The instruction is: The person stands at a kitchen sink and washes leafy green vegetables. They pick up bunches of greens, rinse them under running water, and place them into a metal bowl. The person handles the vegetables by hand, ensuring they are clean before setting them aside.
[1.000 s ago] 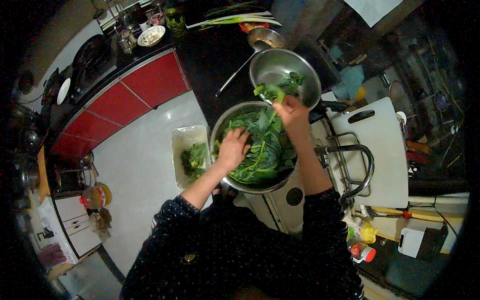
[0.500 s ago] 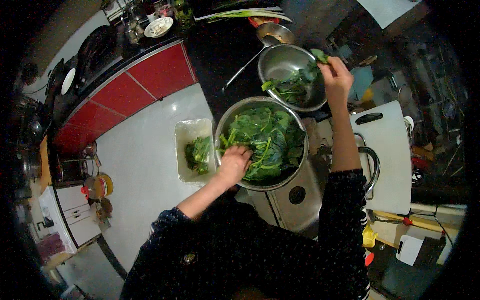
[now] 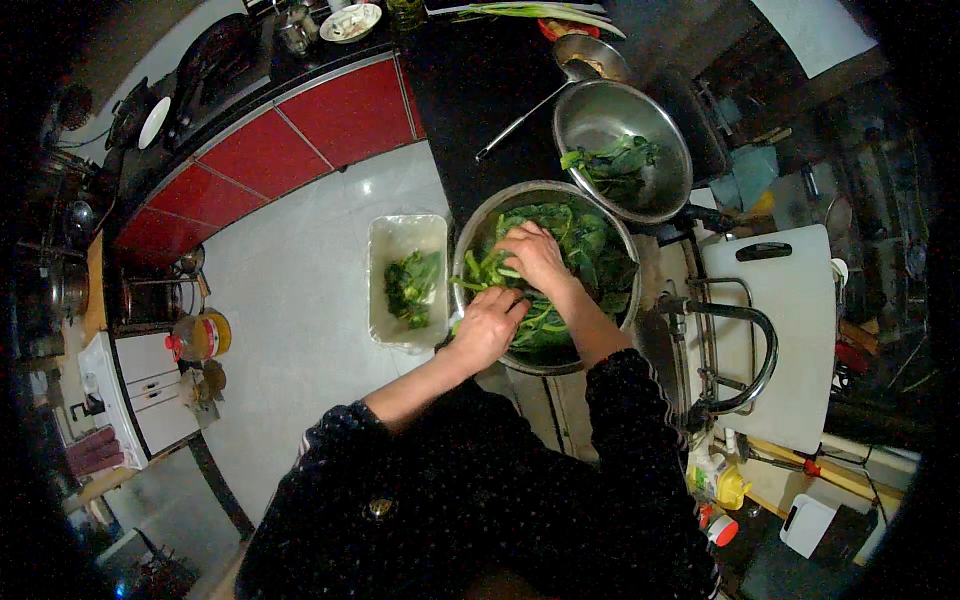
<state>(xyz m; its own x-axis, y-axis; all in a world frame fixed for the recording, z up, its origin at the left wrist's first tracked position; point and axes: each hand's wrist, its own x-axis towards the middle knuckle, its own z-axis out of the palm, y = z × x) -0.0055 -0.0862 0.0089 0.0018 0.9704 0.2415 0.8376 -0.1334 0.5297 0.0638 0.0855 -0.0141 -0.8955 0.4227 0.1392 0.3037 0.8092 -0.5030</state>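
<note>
Both hands are placed in the large metal basin, just beside each other, over the leafy greens (image 3: 582, 240) that nearly cover its bottom. Left hand (image 3: 486, 327) is set at the near-left part of the basin (image 3: 484, 226), fingers bent and close together; fingertips are sunk among stems, so whether anything is pinched cannot be told. Right hand (image 3: 538, 258) is reached in farther forward, palm down, fingers curled into the leaves; grip is hidden there too. Loose stems are seen just left of the fingers. A smaller metal bowl (image 3: 592, 118) is placed beyond the basin to the right, with a small bunch of greens (image 3: 622, 165) inside. A ladle (image 3: 522, 121) is laid on the dark surface (image 3: 465, 95) beside that bowl. Left of the basin, cut greens (image 3: 413, 287) are held in a pale tub (image 3: 400, 230). A curved faucet (image 3: 768, 345) and white cutting board (image 3: 803, 320) are located right.
</note>
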